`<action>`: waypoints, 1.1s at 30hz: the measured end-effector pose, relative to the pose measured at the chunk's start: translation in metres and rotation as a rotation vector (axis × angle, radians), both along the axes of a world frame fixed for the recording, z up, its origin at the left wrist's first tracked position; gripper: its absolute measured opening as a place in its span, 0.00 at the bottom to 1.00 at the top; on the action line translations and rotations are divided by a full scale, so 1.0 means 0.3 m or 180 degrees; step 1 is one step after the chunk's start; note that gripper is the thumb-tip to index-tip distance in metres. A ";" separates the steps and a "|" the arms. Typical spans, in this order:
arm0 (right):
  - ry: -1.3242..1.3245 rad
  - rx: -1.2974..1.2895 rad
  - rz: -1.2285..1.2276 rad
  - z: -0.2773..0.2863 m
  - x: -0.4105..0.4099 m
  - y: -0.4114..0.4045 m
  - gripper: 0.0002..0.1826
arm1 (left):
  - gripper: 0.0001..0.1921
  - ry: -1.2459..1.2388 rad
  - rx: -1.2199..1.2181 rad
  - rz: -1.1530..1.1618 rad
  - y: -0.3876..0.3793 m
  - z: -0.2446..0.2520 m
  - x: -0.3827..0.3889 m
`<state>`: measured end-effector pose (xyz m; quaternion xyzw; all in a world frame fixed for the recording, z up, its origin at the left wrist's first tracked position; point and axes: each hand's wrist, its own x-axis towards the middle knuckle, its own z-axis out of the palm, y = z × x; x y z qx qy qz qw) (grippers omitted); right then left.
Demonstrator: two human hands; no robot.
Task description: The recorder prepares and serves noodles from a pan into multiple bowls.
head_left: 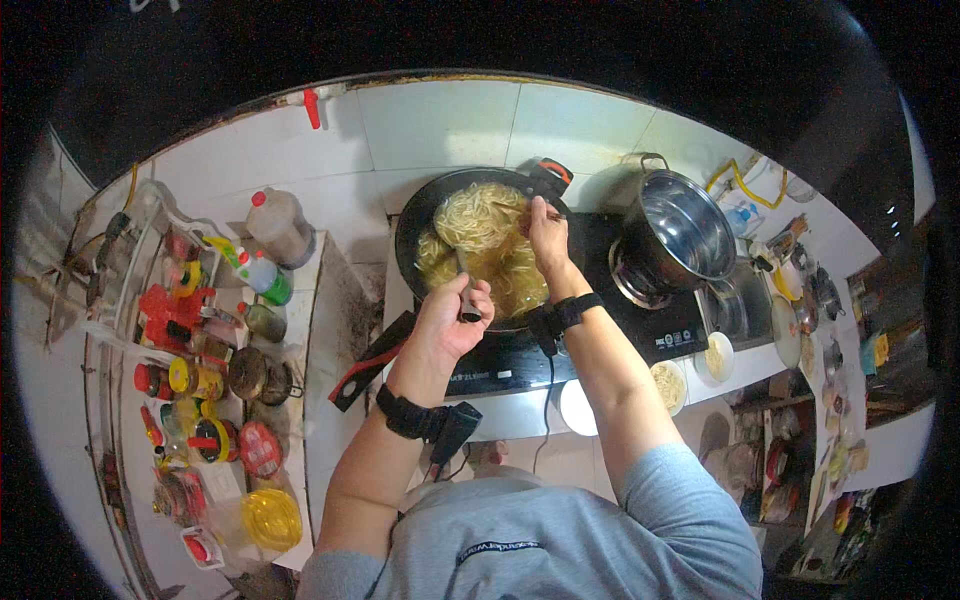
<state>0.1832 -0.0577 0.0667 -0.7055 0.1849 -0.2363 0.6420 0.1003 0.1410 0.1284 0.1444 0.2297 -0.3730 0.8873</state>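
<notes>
A dark wok on the cooktop holds noodles in yellowish broth. My left hand grips the handle of a metal utensil, whose head is hidden under a heap of noodles at the wok's far side. Just right of that heap, my right hand is closed around a thin dark utensil. Most of this second utensil is hidden by the fingers, so its kind is unclear. The wok's long black-and-red handle points toward the lower left.
A steel pot stands tilted in view on the black cooktop. Along the front edge are a white bowl and two bowls with noodles, one nearer, one farther right. Bottles and jars crowd the left counter.
</notes>
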 end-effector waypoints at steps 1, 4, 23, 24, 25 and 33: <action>-0.0210 0.0498 0.0182 0.035 -0.005 0.040 0.21 | 0.09 0.0007 0.0003 0.0036 0.011 -0.015 0.007; -0.0215 0.0288 0.0516 0.138 -0.082 0.091 0.22 | 0.07 0.0158 -0.0251 -0.0039 0.031 -0.040 0.024; 0.0717 -0.1164 -0.0333 0.052 -0.075 0.021 0.21 | 0.09 -0.0074 -0.0023 -0.0144 0.020 -0.015 0.033; 0.0630 -0.1110 -0.0352 0.055 -0.077 0.026 0.21 | 0.09 0.0040 -0.0064 -0.0224 0.016 -0.012 0.036; 0.0543 -0.1056 -0.0370 0.059 -0.078 0.031 0.21 | 0.09 0.0032 -0.0059 -0.0245 0.010 -0.009 0.036; 0.0191 -0.1189 -0.0004 0.058 -0.104 0.121 0.20 | 0.08 -0.0080 -0.0378 -0.0344 0.005 -0.037 0.040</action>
